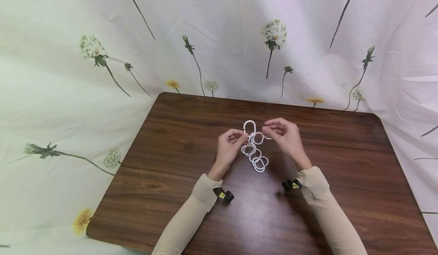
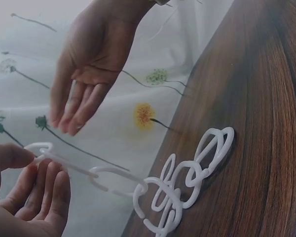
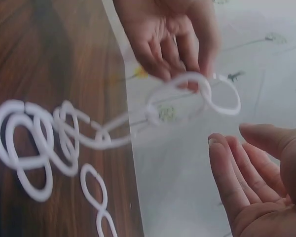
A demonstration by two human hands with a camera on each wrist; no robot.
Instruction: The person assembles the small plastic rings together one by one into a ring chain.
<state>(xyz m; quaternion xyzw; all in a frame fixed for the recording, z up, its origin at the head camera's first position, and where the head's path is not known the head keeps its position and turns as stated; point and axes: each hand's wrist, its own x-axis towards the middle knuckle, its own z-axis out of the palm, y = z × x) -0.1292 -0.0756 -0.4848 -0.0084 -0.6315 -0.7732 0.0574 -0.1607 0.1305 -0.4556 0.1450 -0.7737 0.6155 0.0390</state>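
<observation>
- I see my left hand (image 1: 228,145) pinching the near end of a chain of white plastic rings (image 1: 254,152).
- My right hand (image 1: 285,136) has its fingers relaxed beside a raised ring; whether it grips, I cannot tell.
- The chain's lower loops rest on the brown tabletop (image 1: 178,156).

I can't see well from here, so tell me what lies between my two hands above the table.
In the head view, linked white plastic rings lie between the left hand and the right hand; the chain trails down onto the wooden table.
</observation>
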